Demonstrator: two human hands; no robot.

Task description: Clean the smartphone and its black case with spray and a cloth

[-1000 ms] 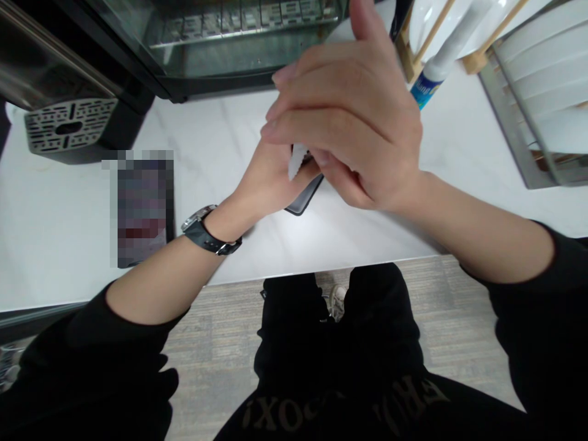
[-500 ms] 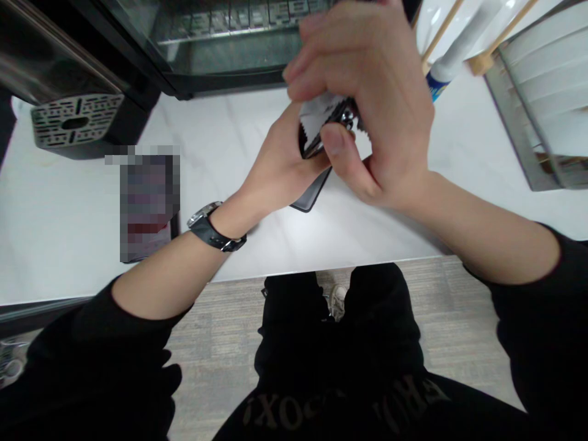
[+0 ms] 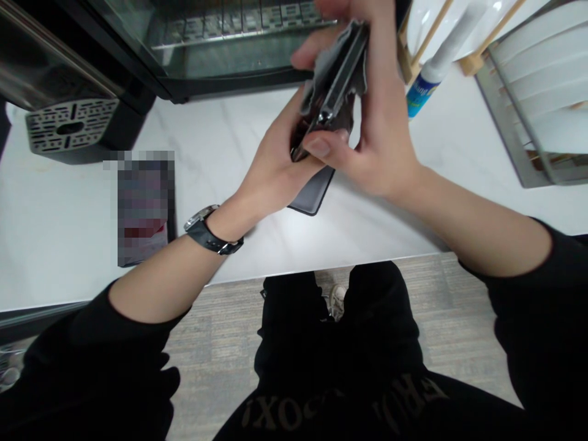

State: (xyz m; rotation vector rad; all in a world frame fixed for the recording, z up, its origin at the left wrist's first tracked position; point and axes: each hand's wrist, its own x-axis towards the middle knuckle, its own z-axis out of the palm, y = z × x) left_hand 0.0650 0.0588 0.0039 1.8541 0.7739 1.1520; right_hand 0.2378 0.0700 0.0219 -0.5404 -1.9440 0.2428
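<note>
A slim, phone-like device (image 3: 343,76) with a shiny metal edge stands tilted on its side between my hands. A grey cloth (image 3: 321,72) with a jagged edge is folded around it. My left hand (image 3: 278,165) is closed around the device's lower end. On the other side, my right hand (image 3: 383,116) grips the cloth against the device, its thumb across the near end and its fingers curled over the far side. Below them on the white counter (image 3: 229,141) lies a flat grey piece with a black rim (image 3: 313,193), partly covered by my hands.
Behind my hands is a glass-fronted oven (image 3: 220,55). A machine with a slotted drip tray (image 3: 71,125) stands left, near a blurred-out flat item (image 3: 144,208). To the right are a white-and-blue tube (image 3: 425,86) and a metal rack (image 3: 519,141) holding white plates (image 3: 555,79).
My right hand has turned and shifted, so more of the cloth and the device's edge shows between the hands. My left hand stays nearly in place. The view has moved slightly.
</note>
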